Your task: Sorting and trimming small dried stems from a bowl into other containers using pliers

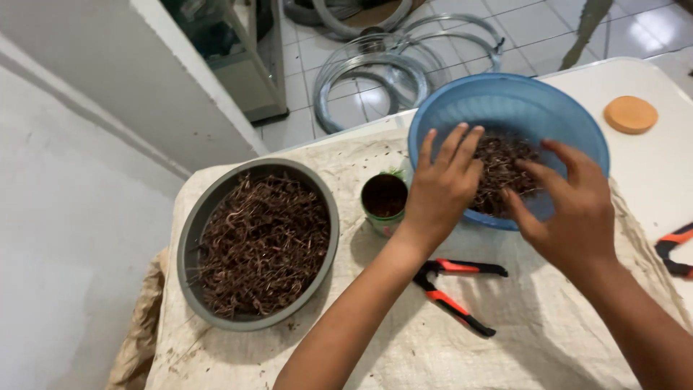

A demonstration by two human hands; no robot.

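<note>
- Both forearms rise from the bottom edge of the frame toward the blue bowl (505,101) at upper right; the left hand (442,189) rests over the bowl's near rim with fingers loosely spread, and the right hand (574,206) hovers over the near right side with fingers spread and curled, pinching nothing that I can make out.
- Between the two hands, inside the bowl, lies a mound of thin brown wire bits (502,170); loose ends like these could prick a fingertip if the hands press in quickly.
- Weight from the left palm on the rim could tip the bowl and spill the bits onto the cloth (404,339).
- Just left of that wrist stands a small open cup (384,202); a sideways elbow move might knock it over.
- Red-and-black pliers (456,285) lie beneath the left forearm, where a dropped arm could catch them.
- At centre left, a grey basin (189,238) is heaped with similar strands, well apart from the hands.
</note>
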